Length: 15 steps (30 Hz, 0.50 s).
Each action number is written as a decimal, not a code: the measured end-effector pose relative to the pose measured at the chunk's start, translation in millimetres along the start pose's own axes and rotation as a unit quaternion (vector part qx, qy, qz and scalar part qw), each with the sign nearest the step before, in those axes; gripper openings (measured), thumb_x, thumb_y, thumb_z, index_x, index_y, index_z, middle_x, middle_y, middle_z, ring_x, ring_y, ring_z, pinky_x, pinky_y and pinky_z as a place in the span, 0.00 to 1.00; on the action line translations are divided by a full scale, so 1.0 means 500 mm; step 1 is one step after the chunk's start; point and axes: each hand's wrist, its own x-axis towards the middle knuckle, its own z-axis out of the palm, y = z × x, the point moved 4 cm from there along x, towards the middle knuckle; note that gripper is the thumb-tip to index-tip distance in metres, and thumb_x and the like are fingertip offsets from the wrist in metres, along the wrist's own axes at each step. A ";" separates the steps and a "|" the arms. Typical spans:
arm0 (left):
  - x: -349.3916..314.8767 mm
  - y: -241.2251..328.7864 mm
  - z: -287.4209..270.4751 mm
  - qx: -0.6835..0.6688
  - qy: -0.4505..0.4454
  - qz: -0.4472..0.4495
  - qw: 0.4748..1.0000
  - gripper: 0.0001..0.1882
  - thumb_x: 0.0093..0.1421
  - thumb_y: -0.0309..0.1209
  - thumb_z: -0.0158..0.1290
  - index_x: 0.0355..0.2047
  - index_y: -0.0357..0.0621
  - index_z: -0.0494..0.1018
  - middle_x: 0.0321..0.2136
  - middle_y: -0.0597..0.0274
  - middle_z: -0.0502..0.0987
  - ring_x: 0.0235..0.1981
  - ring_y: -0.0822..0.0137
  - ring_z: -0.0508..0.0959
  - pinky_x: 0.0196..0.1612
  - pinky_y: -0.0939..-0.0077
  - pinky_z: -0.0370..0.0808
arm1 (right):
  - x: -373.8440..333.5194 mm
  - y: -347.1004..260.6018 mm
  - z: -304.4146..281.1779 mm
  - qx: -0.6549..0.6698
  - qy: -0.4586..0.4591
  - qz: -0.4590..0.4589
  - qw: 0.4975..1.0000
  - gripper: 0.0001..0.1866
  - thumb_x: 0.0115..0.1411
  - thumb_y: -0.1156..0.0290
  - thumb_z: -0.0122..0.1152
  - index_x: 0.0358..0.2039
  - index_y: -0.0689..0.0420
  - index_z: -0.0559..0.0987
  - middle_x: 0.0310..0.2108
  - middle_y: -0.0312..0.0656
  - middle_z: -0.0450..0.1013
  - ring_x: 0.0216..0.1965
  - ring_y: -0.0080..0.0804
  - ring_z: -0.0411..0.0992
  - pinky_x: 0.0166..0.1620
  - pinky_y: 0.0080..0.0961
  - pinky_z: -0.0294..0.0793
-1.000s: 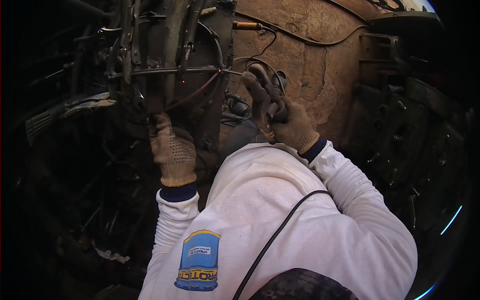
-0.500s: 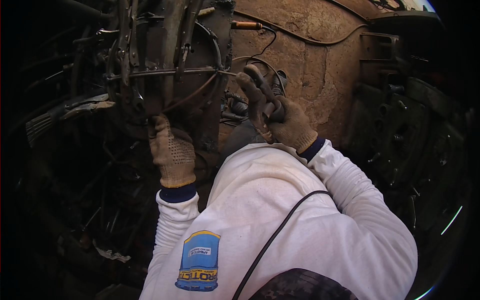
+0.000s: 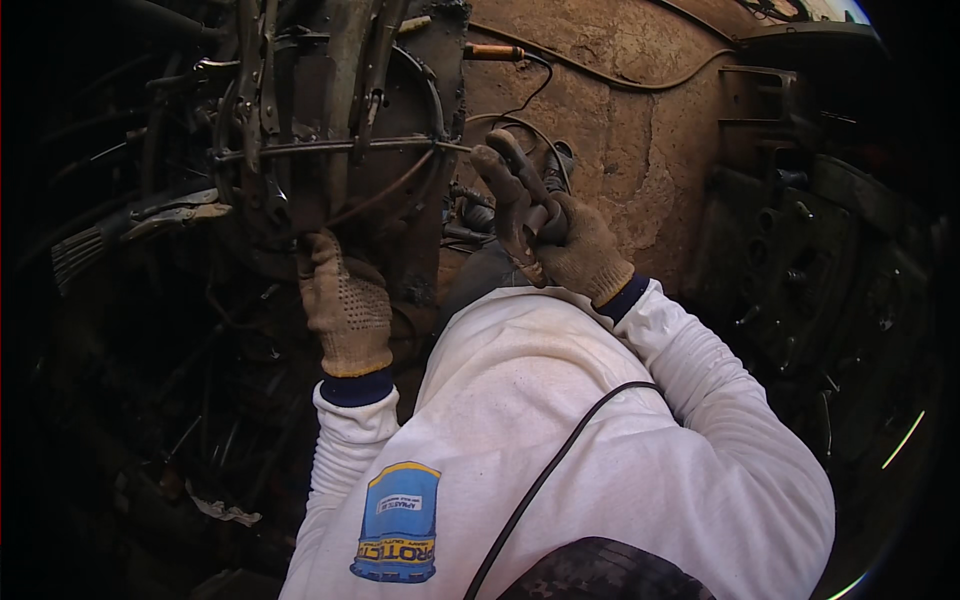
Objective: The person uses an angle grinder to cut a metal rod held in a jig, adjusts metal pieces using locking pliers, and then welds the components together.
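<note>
My left hand (image 3: 345, 310), in a tan knit glove with dotted grip, is at the near edge of a dark round metal frame (image 3: 438, 95). Its fingers are bent up against the metal, and the fingertips are lost in shadow. A thin metal rod (image 3: 400, 142) lies across the frame, its right end close to my right hand (image 3: 585, 245). That hand, also gloved, is curled in front of my body around a dark, soiled thing whose kind I cannot make out. Glove and held thing blend together there. Upright metal bars (image 3: 250, 80) rise at the frame's left.
A wire brush (image 3: 140, 225) juts out at far left. On the brown floor (image 3: 640, 150) lie an orange-handled tool (image 3: 493, 52) with a black cord and a long hose (image 3: 650, 86). Dark machine parts (image 3: 800, 270) stand at right. A black cable (image 3: 545, 480) crosses my white shirt.
</note>
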 end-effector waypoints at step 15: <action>0.000 -0.101 0.105 0.409 0.240 0.306 0.826 0.11 0.69 0.39 0.53 0.46 0.48 0.73 0.32 0.65 0.78 0.29 0.74 0.77 0.33 0.79 0.77 | 0.005 -0.029 0.004 -0.050 0.038 -0.111 0.992 0.14 0.50 0.76 0.67 0.39 0.59 0.79 0.30 0.44 0.78 0.31 0.32 0.78 0.36 0.30 0.77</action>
